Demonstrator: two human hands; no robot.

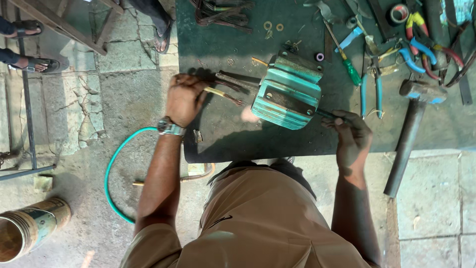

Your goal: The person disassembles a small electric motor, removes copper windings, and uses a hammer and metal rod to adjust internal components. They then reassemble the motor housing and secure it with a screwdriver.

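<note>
So I had the teal metal housing [287, 92] sitting on the dark green workbench [223, 134], roughly in the middle, a bit toward the near edge. My left hand [184, 99] was closed around the bundle of wires [229, 89] coming out of the housing's left side — fingers curled tight at the far end of the leads, with a yellowish sleeve poking out of my fist. My right hand [349, 135] was shut on a thin dark tool [325, 114], and its tip was right up against the lower right corner of the housing. Couldn't tell exactly what kind of tool from that angle, my fingers covered most of it.

The rest of the bench was the usual mess — a green-handled screwdriver [349, 69] and blue-handled pliers [372, 89] just past the housing, a hammer [411, 124] lying off to the right with its handle hanging over the edge, a roll of tape [399, 13] up in the corner. A green hose [116, 168] was looped on the stone floor on my left.
</note>
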